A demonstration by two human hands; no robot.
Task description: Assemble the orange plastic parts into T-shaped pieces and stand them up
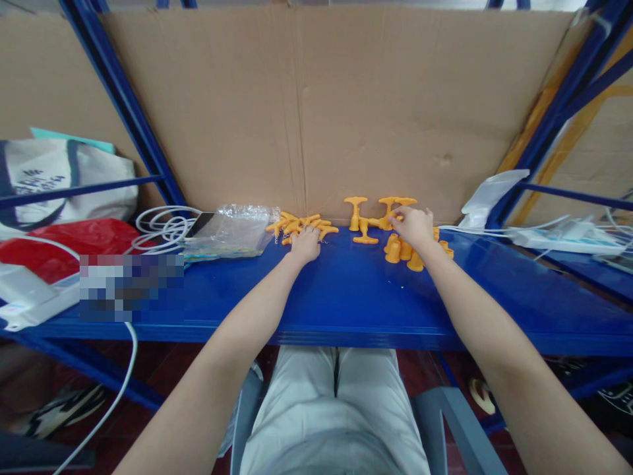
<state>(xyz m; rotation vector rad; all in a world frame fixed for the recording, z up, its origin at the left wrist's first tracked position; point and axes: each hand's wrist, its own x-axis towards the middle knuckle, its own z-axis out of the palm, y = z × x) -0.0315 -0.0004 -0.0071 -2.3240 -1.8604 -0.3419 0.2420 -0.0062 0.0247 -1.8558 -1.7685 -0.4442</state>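
Observation:
My left hand (307, 244) lies over a pile of yellow-orange T-shaped corkscrew handles (289, 223) with metal spirals. Its fingers reach down among them, somewhat apart, and the fingertips are partly hidden. Farther right, my right hand (414, 225) pinches a yellow corkscrew (386, 221) close to the cardboard. Beside it another corkscrew stands upright in its cup-shaped base (355, 214), and one more corkscrew (366, 232) lies with its handle toward me. Several loose yellow cup-shaped bases (393, 251) are grouped below my right hand and wrist, partly covered by them.
A cardboard sheet (346, 112) backs the blue table (336, 297). Clear plastic bags (232, 231) and coiled white cable (163, 224) lie left of the pile. At the far left are a red bag (84, 244) and white power strip (34, 297); blue posts (123, 99) flank the space.

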